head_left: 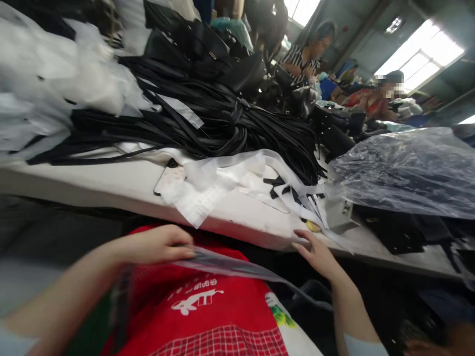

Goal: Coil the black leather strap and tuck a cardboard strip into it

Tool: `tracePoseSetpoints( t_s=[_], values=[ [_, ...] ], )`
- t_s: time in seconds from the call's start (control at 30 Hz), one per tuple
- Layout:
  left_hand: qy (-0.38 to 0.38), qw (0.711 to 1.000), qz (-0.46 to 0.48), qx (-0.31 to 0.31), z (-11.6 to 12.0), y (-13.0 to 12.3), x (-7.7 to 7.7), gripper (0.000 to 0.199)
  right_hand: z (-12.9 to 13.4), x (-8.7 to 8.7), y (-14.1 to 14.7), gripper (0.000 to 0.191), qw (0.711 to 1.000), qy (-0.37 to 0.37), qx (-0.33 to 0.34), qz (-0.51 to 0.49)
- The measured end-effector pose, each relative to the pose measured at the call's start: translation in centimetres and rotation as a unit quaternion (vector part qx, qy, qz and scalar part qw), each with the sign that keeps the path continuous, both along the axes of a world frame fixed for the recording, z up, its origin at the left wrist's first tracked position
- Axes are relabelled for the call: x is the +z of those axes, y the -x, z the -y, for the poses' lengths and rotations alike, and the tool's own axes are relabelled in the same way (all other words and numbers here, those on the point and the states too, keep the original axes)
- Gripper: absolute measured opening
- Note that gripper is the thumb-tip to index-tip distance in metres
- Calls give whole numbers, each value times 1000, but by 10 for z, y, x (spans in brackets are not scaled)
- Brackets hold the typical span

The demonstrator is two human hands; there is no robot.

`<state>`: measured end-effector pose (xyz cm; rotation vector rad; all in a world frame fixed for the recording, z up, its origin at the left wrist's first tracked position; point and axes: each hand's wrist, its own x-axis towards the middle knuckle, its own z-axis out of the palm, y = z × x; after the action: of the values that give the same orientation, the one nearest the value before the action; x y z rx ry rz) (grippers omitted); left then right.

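Observation:
My left hand (165, 244) is closed, pinching the end of a long translucent greyish strip (237, 267) between thumb and fingers. The strip runs slantwise to the right in front of a red apron (208, 316), its far end hanging below my right hand. At the front edge of the white table (111, 180), my right hand (315, 252) has thumb and fingers apart, with nothing visible between them. Whether its fingertips touch the table edge I cannot tell. A small yellow item (312, 226) lies just beyond those fingers.
A tied bundle of black straps (208, 118) covers the table's back. In front lie white strip scraps (211, 188) and a phone-like flat object (168, 178). White plastic bags (74, 69) are piled left, a clear plastic bag (408, 168) right. Other people work farther back.

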<state>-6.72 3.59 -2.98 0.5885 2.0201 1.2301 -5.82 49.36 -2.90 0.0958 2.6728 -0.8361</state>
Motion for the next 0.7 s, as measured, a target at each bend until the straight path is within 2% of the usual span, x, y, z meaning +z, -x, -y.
tracePoseSetpoints(
  t_s=[0.03, 0.07, 0.1, 0.17, 0.2, 0.23, 0.27, 0.3, 0.33, 0.37, 0.4, 0.47, 0.53, 0.63, 0.7],
  values=[
    [-17, 999, -16, -25, -30, 0, 7, 33, 35, 3, 5, 56, 990, 106, 87, -26],
    [-34, 999, -35, -24, -57, 0, 11, 31, 68, 6, 7, 62, 964, 205, 169, -2],
    [-52, 996, -63, -22, -78, 1, 13, 27, 97, 8, 5, 66, 933, 273, 231, 44],
    [-74, 988, -133, -29, -100, 7, 13, 24, 136, 7, -1, 52, 891, 308, 303, 141],
    [-64, 983, -173, -5, -98, 12, 11, 25, 144, 4, -3, 43, 880, 306, 313, 182],
    [-24, 975, -216, 50, -90, 19, 9, 27, 145, 0, -3, 38, 876, 304, 311, 211],
    [40, 957, -253, 133, -75, 27, 6, 29, 140, -4, -1, 37, 874, 307, 298, 230],
    [115, 922, -286, 234, -56, 37, 2, 29, 131, -10, 2, 39, 873, 316, 281, 242],
    [221, 861, -297, 349, -34, 48, -3, 29, 120, -14, 6, 41, 874, 326, 261, 247],
    [274, 822, -288, 409, -13, 59, -9, 33, 108, -19, 9, 43, 877, 333, 239, 249],
    [305, 796, -278, 443, 7, 71, -15, 38, 97, -23, 13, 45, 881, 336, 219, 251],
    [347, 769, -259, 470, 37, 92, -29, 49, 78, -28, 16, 47, 888, 335, 187, 253],
    [367, 765, -246, 469, 48, 111, -42, 63, 66, -30, 17, 46, 889, 341, 169, 253],
    [377, 765, -232, 469, 41, 132, -55, 81, 50, -27, 14, 46, 887, 359, 150, 248],
    [380, 754, -228, 485, 31, 142, -61, 87, 37, -22, 12, 45, 887, 371, 128, 244]
  ],
)
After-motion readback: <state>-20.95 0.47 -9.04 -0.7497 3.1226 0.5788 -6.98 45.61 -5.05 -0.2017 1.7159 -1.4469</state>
